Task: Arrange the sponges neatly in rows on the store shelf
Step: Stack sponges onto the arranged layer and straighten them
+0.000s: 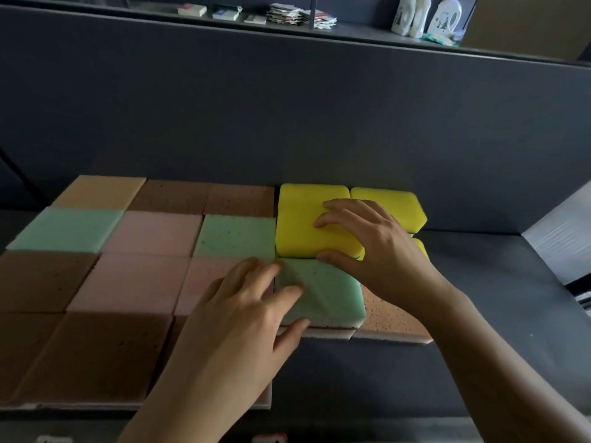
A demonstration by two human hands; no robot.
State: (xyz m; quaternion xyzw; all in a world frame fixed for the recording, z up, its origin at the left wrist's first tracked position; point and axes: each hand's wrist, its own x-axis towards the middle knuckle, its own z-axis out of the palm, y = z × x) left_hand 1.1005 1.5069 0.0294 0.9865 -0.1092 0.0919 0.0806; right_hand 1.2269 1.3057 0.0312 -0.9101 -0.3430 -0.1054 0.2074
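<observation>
Green sponge: the green sponge [329, 295] lies on top of the layer at the near right of the block, partly over a brown sponge [393, 318]. Its far edge touches the yellow sponge [300, 222] and it looks a little askew.
Yellow sponge: it sits far right against the back wall, with a second yellow one [390, 203] touching its right side.
Shelf: the dark shelf [479, 282] lies bare to the right of the sponges.
Done: to the left, pink, green, brown and tan sponges already lie edge to edge in straight rows.
Left to do: I'd say the right end is unfinished, as the green and yellow pieces still need squaring up.
Left hand: the left hand [243, 308] lies spread and relaxed, fingers flat on the green sponge, thumb against its near edge.
Right hand: the right hand [374, 247] reaches in from the right and grasps the yellow sponge, fingers curled on top, thumb at its near edge.
Beyond: white bottles [415, 17] stand on a far shelf.
</observation>
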